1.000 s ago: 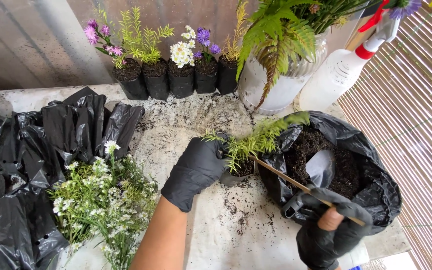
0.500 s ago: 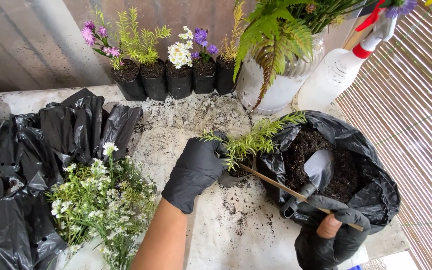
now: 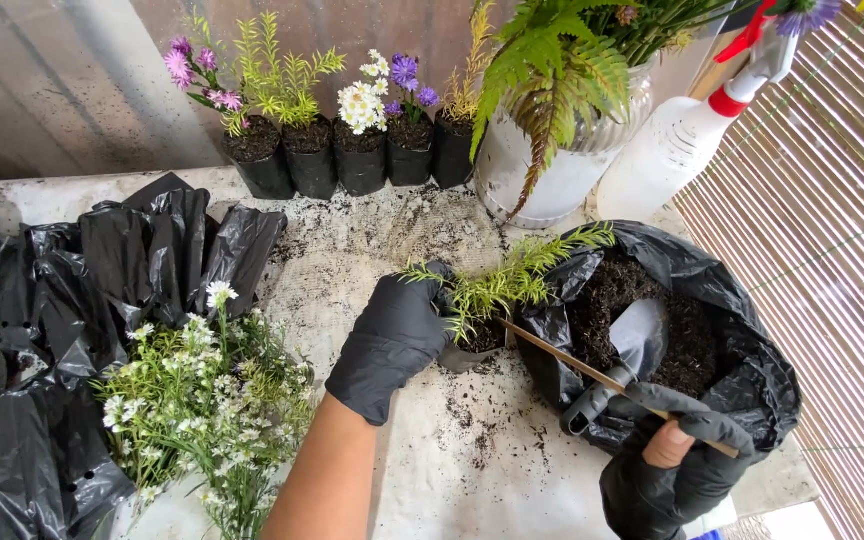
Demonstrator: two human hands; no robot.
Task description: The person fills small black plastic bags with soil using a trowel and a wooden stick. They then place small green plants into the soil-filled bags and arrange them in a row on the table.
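Both hands are wearing black rubbery gloves, matte w/ creases. Left hand (image 3: 392,340): glove is ending at wrist, forearm showing bare, no sleeve. Right hand (image 3: 664,470): glove is gaping open, torn at the back.

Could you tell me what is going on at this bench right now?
A person in black gloves is potting. The left hand grips a small green feathery seedling in its little black pot on the soil-strewn stone bench. The right hand holds a thin wooden stick pointing into that pot, beside a grey trowel lying in an open black bag of dark soil.
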